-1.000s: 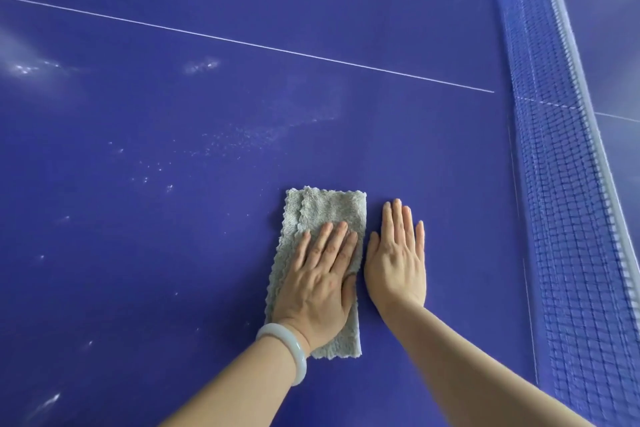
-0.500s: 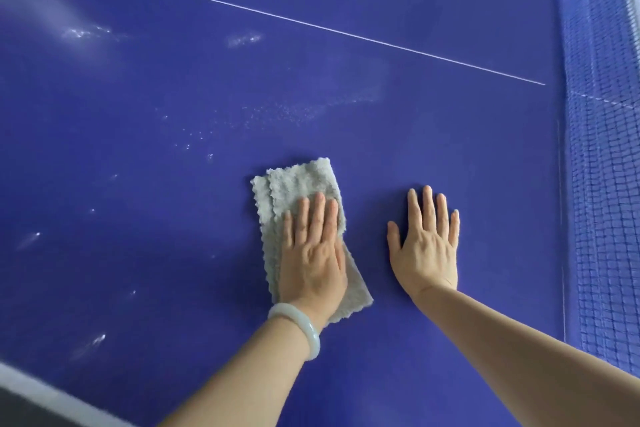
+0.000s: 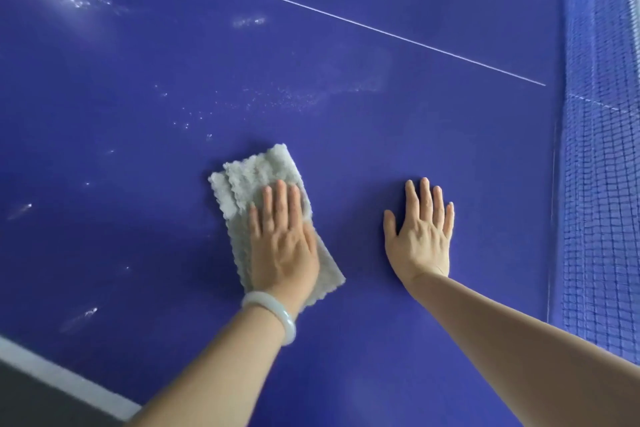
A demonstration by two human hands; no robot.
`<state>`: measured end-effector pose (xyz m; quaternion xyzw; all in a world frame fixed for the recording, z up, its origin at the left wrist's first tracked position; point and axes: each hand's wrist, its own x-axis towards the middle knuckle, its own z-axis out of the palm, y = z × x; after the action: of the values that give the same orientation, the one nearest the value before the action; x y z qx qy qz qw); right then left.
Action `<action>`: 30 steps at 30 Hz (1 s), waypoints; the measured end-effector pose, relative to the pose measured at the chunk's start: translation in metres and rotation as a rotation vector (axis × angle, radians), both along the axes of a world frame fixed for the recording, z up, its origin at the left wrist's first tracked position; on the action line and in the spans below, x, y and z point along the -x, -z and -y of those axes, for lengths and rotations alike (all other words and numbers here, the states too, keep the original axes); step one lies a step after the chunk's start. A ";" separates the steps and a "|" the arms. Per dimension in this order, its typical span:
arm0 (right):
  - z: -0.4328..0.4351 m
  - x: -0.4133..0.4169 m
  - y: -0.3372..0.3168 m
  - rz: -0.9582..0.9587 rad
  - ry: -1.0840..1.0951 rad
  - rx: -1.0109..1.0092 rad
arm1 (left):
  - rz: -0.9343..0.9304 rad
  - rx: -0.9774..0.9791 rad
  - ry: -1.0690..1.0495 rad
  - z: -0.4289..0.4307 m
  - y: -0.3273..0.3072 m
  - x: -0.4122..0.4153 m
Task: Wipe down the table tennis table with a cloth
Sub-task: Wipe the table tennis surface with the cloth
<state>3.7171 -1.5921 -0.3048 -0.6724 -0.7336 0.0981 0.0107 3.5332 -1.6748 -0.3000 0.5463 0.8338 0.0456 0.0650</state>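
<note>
Btm left of frame: white edge stripe [image 3: 62, 380] of the blue table [image 3: 450, 149]. Pale bracelet [image 3: 277, 314] on left wrist, low ctr. Left hand [image 3: 282, 246] lies flat, fingers straight, pressing on the grey cloth [image 3: 256, 170] at frame ctr; cloth is folded, tilted, flat on the table. Right hand [image 3: 420, 239], ctr right, apart from cloth: palm down on bare table, fingers straight & slightly spread, holding nothing. Above cloth: pale specks [image 3: 277, 99]. Thin white line [image 3: 346, 21] crosses upper frame; net [image 3: 602, 184] along right edge.
</note>
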 end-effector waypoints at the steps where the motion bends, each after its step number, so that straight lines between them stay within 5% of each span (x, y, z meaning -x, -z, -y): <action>1: 0.000 0.000 0.000 -0.005 0.001 0.000 | 0.012 -0.006 0.007 0.009 0.000 -0.025; 6: 0.001 -0.001 -0.003 -0.033 -0.006 0.001 | 0.139 -0.047 0.335 0.058 -0.001 -0.110; 10: 0.001 -0.001 -0.001 -0.009 -0.023 0.002 | 0.090 -0.081 0.541 0.060 0.003 -0.045; 16: 0.003 0.000 0.005 0.025 -0.009 -0.021 | -0.040 -0.017 0.068 0.044 0.006 0.098; 20: 0.001 0.003 0.005 0.049 -0.001 -0.017 | -0.011 -0.029 -0.083 0.030 0.003 0.050; 25: 0.001 0.001 0.002 0.030 -0.010 -0.006 | 0.070 -0.075 0.513 0.054 0.002 -0.077; 30: 0.001 0.000 0.000 0.019 -0.009 -0.009 | 0.073 -0.063 0.696 0.035 0.003 -0.021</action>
<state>3.7173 -1.5927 -0.3053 -0.6699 -0.7372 0.0882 0.0062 3.5541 -1.7098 -0.3028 0.7974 0.5931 0.0660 0.0895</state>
